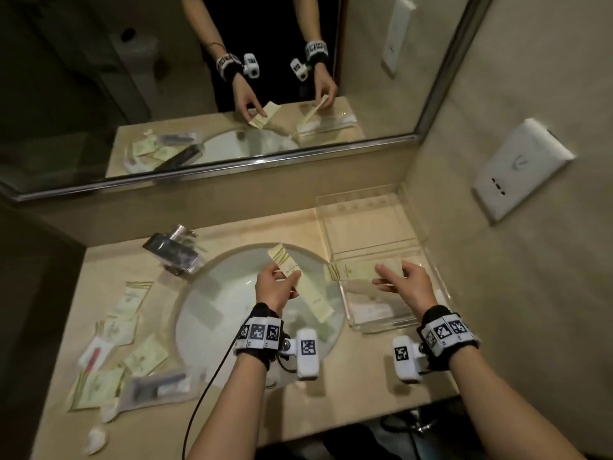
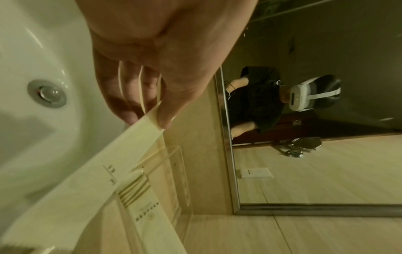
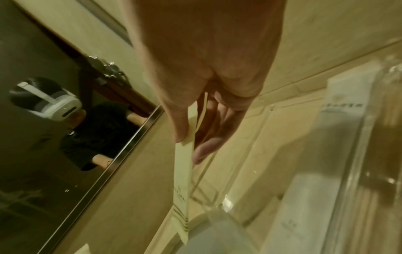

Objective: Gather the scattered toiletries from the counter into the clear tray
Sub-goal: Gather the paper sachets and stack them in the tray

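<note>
- Far left of my left hand: loose sachets (image 1: 132, 330) scattered on the counter (image 1: 232, 234), a clear pouch (image 1: 159, 388) with dark contents nearest me, small white bits (image 1: 96, 439) at the counter's front edge. Blurred, can't read labels.
- Beyond and left of my left hand: chrome tap (image 1: 174, 249) at the rim of the basin (image 1: 212, 293).
- Left hand (image 1: 273, 287) is over the basin, thumb and fingers pinching a long cream packet (image 1: 300, 280). Packet runs diagonally, striped end pointing away from me toward the mirror (image 1: 199, 78).
- Left wrist view: same packet (image 2: 87, 180) nipped at its corner between thumb and fingertips (image 2: 128, 116), drain (image 2: 46, 93) under the hand, tray wall beyond.
- Between the hands: a second cream packet (image 1: 351, 272), striped end sticking out toward my left hand, lying across the near-left edge of the tray.
- Right hand (image 1: 403, 282) is over the tray, thumb on top and fingers below, pinching that second packet at its right end.
- Right wrist view: packet (image 3: 183, 171) seen edge-on, clamped between thumb and fingertips (image 3: 204, 151).
- Under and beyond my right hand: clear tray (image 1: 371, 207) on the counter against the right wall. A flat white packet (image 1: 371, 310) already lies in its near part.
- Right of my right hand: white wall socket (image 1: 520, 167).
</note>
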{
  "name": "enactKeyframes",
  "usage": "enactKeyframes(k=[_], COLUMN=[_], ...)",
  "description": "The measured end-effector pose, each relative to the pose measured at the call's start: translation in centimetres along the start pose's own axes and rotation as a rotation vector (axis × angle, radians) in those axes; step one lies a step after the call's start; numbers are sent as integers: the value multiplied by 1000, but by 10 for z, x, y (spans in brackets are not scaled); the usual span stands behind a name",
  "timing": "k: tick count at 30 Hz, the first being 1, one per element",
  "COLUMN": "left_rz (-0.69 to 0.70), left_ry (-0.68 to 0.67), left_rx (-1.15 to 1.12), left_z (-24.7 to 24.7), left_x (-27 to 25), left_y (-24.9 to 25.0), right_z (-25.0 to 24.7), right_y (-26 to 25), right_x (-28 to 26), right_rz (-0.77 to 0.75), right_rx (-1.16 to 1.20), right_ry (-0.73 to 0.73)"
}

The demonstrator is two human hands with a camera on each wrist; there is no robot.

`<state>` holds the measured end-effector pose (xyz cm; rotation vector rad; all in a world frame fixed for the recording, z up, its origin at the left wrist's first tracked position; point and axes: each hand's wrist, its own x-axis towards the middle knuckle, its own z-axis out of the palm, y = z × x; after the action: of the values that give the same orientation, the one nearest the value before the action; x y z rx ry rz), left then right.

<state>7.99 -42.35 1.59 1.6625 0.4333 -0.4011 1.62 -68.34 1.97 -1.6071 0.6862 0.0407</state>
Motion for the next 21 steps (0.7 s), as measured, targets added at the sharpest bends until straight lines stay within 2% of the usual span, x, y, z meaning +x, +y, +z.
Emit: enactKeyframes(k=[7, 12, 15, 21], left_rz=[-78, -105, -92, -105], left_ry=[-17, 21, 46, 42], left_rx=[-39, -27, -15, -1], left_z=[57, 65, 64, 69], left_x=[-5, -4, 0, 4], left_y=[-4, -7, -8, -12], right_z=[-44, -41, -35, -22], right_y=[32, 51, 65, 43], right_x=[45, 74, 91, 89], right_rz=[172, 294, 307, 401], right_rx=[89, 100, 65, 111], right_ry=[101, 93, 98, 153])
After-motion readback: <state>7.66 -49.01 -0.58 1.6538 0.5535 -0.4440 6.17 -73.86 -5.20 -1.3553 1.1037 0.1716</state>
